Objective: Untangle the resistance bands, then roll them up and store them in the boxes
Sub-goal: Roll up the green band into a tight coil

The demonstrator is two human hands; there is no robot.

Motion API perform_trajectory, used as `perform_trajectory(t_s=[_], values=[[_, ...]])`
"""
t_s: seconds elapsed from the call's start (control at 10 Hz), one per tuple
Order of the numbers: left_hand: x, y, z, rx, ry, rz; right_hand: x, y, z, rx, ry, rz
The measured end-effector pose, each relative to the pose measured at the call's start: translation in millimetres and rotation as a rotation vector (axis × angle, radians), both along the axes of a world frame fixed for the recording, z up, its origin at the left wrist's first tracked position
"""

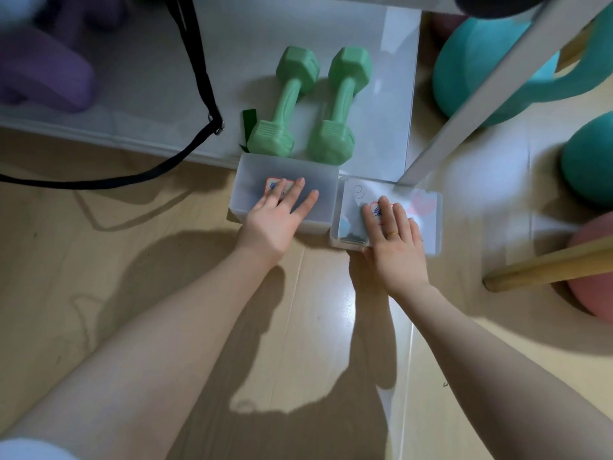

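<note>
Two frosted plastic boxes sit side by side on the wooden floor at the shelf's front edge. My left hand (277,215) lies flat with straight fingers on the lid of the left box (318,175), over a red-edged label. My right hand (394,242) rests flat on the lid of the right box (428,210), also over a label. Dim pale and dark shapes show through the right lid; what they are cannot be told. A dark green band (248,122) pokes out beside the left dumbbell.
Two green dumbbells (315,101) lie on the white shelf board just behind the boxes. A black strap (202,78) hangs down and loops left across the floor. Teal kettlebells (491,61), a pink ball (593,277), a wooden stick (547,270) and a white shelf leg (481,94) crowd the right.
</note>
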State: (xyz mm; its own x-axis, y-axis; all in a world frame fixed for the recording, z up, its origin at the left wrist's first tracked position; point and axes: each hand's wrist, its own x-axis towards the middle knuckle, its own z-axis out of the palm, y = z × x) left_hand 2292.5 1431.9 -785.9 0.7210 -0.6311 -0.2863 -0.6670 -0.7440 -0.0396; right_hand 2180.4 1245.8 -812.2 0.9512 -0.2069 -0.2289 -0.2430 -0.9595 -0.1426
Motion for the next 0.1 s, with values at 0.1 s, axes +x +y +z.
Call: perform_trajectory(t_s=[0.1], values=[[-4.7,0.5,12.1,-0.04,0.009,-0.009,4.6,3.2,15.8,0.033,0.062,-0.021]])
